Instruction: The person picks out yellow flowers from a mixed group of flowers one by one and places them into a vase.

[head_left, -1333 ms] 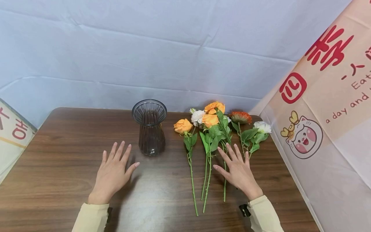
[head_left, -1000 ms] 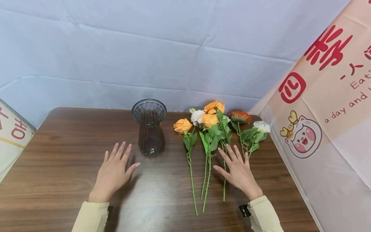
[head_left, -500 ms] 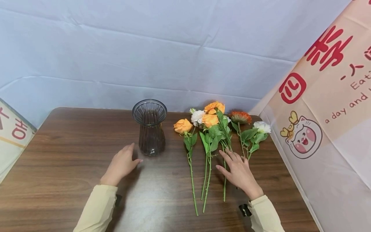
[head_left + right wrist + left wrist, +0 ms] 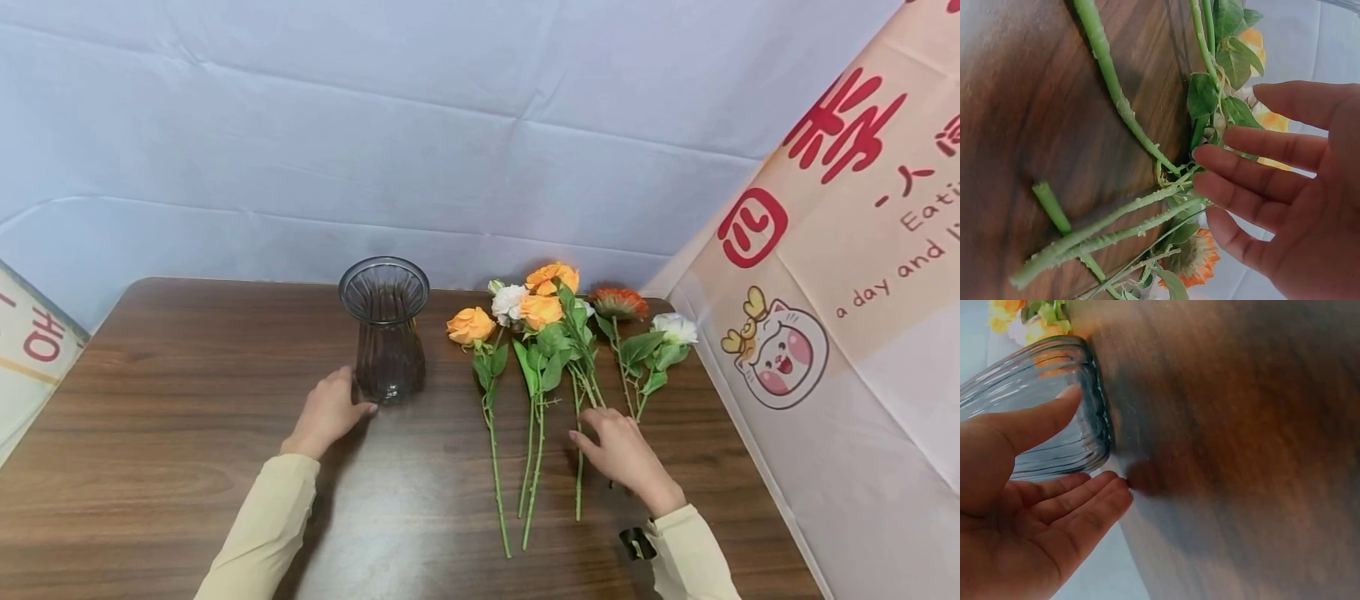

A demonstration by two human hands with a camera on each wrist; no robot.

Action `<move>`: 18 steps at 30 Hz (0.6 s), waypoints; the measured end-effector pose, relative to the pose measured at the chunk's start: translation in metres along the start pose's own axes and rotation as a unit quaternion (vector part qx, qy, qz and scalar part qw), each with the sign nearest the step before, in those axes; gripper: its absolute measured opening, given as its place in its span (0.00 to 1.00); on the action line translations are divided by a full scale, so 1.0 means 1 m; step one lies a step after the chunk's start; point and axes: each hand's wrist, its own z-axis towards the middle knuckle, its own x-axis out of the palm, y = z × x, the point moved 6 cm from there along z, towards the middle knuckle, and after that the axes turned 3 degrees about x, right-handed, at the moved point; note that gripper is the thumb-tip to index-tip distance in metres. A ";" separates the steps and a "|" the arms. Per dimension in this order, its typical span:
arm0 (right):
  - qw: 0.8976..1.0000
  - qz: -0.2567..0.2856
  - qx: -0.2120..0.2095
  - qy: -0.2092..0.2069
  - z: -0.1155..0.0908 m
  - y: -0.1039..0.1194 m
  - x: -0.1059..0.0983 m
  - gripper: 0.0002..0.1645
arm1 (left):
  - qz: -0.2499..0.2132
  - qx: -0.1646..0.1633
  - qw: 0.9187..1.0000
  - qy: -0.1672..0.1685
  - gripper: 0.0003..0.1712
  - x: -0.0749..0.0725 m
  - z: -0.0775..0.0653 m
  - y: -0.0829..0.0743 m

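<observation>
My left hand is at the lower left side of a dark clear glass vase, which stands upright with a flared rim. In the left wrist view, the thumb lies in front of the vase and the fairly straight fingers are along its other side; firm contact cannot be told. Over the flower stems, my right hand hovers with loosely bent fingers and holds nothing. Orange roses, a white flower, a rust-orange flower and a white rose lie with their green stems towards me.
The brown wooden table ends at a pale cloth backdrop. At the right stands a printed panel with red characters and a cartoon face. Another printed panel is at the left.
My left hand has moved right and forward from an outspread pose to the vase's side. The fingers of my right hand have bent and drawn back slightly. Vase and flowers stay in place.
</observation>
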 end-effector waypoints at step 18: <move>0.998 0.038 0.039 0.007 0.036 -0.035 -0.041 0.02 | 0.010 0.002 1.000 -0.003 0.34 0.000 0.005 0.000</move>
